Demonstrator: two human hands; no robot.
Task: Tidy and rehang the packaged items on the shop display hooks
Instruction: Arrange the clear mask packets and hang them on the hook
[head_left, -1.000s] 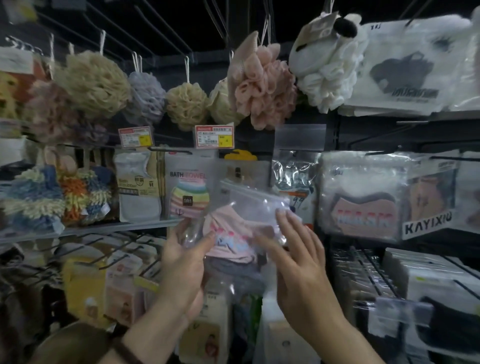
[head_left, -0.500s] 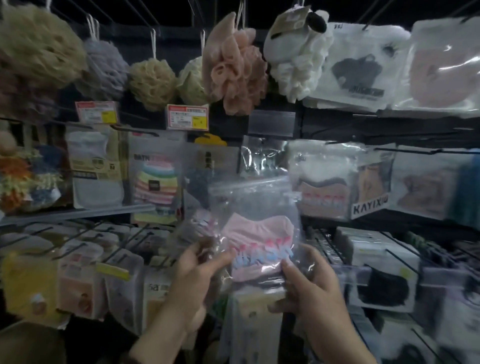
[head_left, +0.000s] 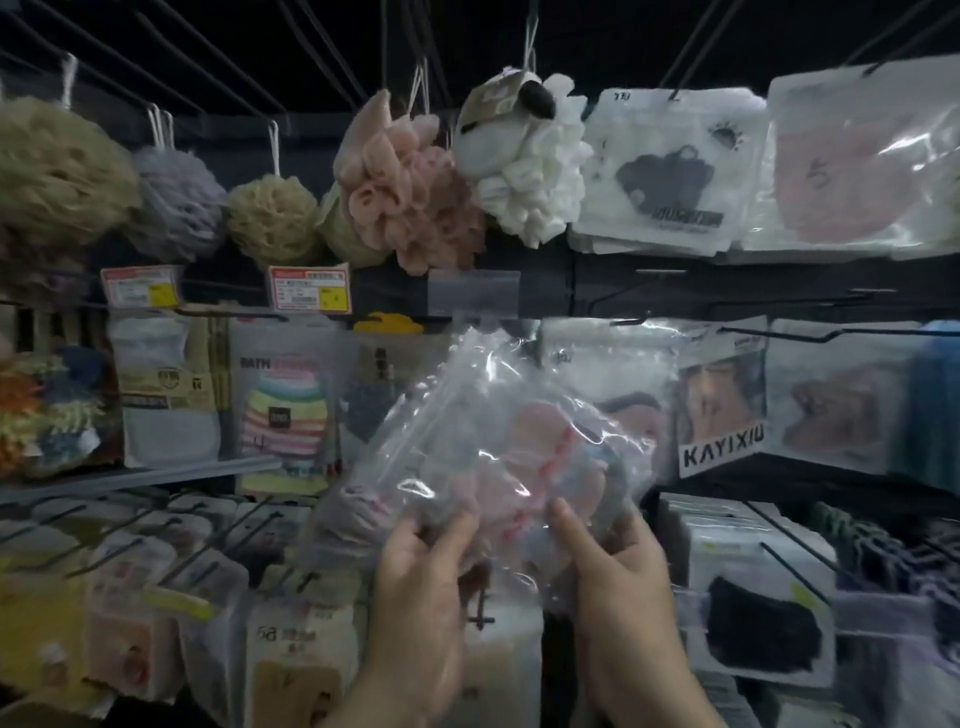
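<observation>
1. Two hands hold one clear bag (head_left: 498, 415) in front of the shop display; the left hand (head_left: 421, 571) grips its lower left edge, thumb on the front and fingers behind.
2. The right hand (head_left: 623, 587) pinches the bag's lower right part, its thumb pressed on the front of the plastic.
3. The bag is tilted, its top leaning up and to the right, and it holds something pink with red and blue marks; blur hides the details and whether a second bag lies behind it.
4. The bag hangs on no hook: it sits in the air before the middle row, between a striped towel pack (head_left: 283, 415) on the left and a pack marked KAYIXIU (head_left: 722, 410) on the right.
5. Above it, a pink bath puff (head_left: 410, 197) and a white bath puff (head_left: 535, 171) hang by cords from the top row, beside a beige puff (head_left: 272, 218) and a grey puff (head_left: 176, 197).
6. A price tag (head_left: 309, 288) sits under the beige puff.
7. A pack with a black mask (head_left: 665, 176) hangs at upper right, and another black mask pack (head_left: 763, 634) hangs low, just right of the right hand.
</observation>
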